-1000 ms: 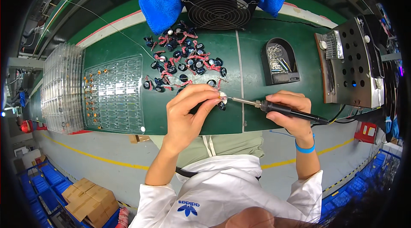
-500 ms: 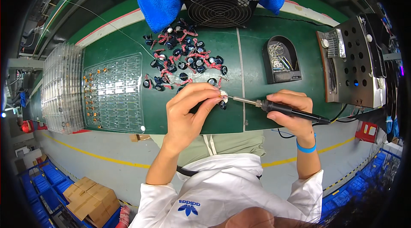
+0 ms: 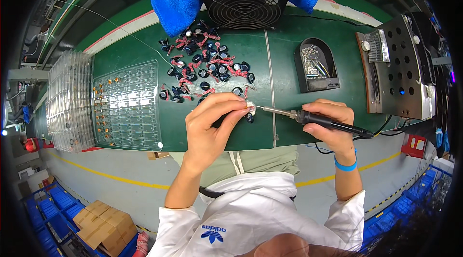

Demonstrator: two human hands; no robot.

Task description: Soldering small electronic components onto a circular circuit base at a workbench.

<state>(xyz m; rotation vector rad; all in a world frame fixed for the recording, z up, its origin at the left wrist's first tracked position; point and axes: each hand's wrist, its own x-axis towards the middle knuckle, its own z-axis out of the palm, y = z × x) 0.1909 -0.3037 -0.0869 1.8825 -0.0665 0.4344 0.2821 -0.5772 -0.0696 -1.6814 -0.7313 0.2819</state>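
Near the front edge of the smooth green bench [image 3: 246, 138], L hand [image 3: 208, 122] has thumb & fingertips pinched on a small pale part [image 3: 251, 107], roundish, partly hidden by the fingers. To its right, R hand [image 3: 335, 124] grips a soldering iron [image 3: 313, 118]: black handle, thin metal shaft, tip aimed left at the part; contact or not, can't tell. Farther off, loose pile of round dark/silvery pcs [image 3: 222, 69] w/ twisted reddish leads. Left: clear moulded plastic tray [image 3: 128, 107]. Right: black arch-shaped bin [image 3: 316, 85] w/ thin metal bits. Far side: fluffy blue towel [image 3: 178, 3] over wire-grilled fan [image 3: 245, 11].
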